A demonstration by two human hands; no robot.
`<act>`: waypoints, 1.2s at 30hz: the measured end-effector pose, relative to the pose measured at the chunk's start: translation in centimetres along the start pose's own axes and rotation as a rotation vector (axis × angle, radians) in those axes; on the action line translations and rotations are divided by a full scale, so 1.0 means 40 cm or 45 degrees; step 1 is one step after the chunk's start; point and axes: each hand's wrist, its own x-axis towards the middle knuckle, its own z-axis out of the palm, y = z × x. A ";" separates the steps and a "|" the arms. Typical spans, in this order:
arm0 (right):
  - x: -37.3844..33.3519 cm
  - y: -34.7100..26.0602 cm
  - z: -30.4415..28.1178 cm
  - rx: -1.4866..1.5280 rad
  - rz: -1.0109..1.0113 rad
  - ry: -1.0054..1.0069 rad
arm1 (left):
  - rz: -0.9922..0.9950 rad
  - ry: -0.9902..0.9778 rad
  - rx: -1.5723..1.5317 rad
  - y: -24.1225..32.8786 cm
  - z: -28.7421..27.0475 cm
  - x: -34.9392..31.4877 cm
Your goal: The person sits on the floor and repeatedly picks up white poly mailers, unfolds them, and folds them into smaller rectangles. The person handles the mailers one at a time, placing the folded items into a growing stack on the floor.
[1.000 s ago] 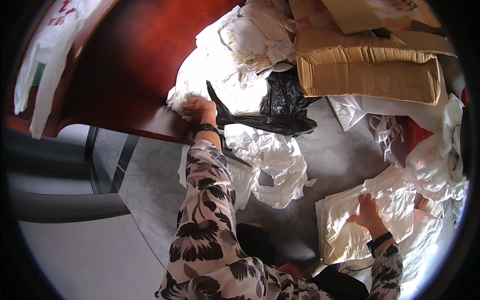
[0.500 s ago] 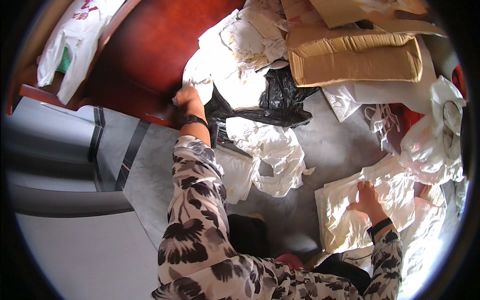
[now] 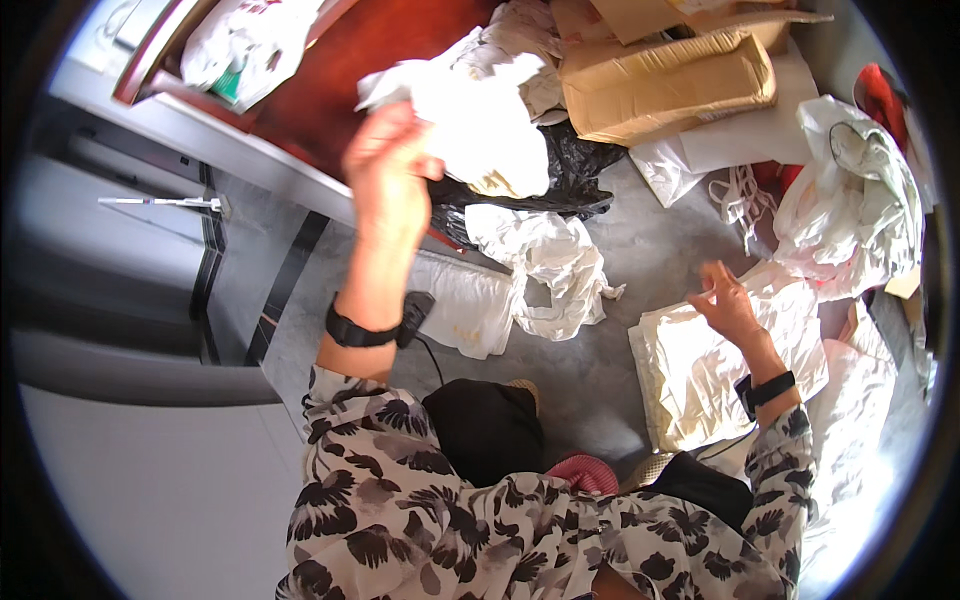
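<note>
My left hand (image 3: 392,165), slightly blurred, is raised at the upper middle. Its fingers grip a crumpled white plastic bag (image 3: 485,125) that spreads out to the right of the hand, over a black plastic bag (image 3: 592,165). On the right, my right hand (image 3: 728,303) hovers at the far edge of a pile of flattened white plastic bags (image 3: 705,380). Its fingers are loosely apart and hold nothing. Between the hands another white bag with handle loops (image 3: 550,255) lies on the floor, next to a flat white bag (image 3: 465,310).
An open cardboard box (image 3: 670,90) stands at the back. A filled white bag (image 3: 850,220) sits at the right, near tangled white bag strips (image 3: 740,205). At the upper left is reddish wooden furniture (image 3: 345,80) with a white bag (image 3: 245,50) on it.
My left hand has come up and nearer, lifting the white plastic bag from the heap. My right hand has risen off the pile of flattened bags. The whole view has shifted.
</note>
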 end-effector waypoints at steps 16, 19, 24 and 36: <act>-0.167 -0.249 -0.270 1.070 -0.410 0.437 | -0.480 -0.776 -0.129 -0.084 0.168 -0.174; -0.198 -0.296 -0.328 0.830 -0.372 0.496 | -0.358 -0.622 -0.426 -0.147 0.148 -0.098; -0.206 -0.390 -0.370 0.833 -0.585 0.117 | -0.248 -0.958 -0.097 -0.138 0.189 -0.077; -0.269 -0.330 -0.360 -0.070 -0.352 0.643 | 0.379 -0.906 0.597 -0.148 0.376 -0.266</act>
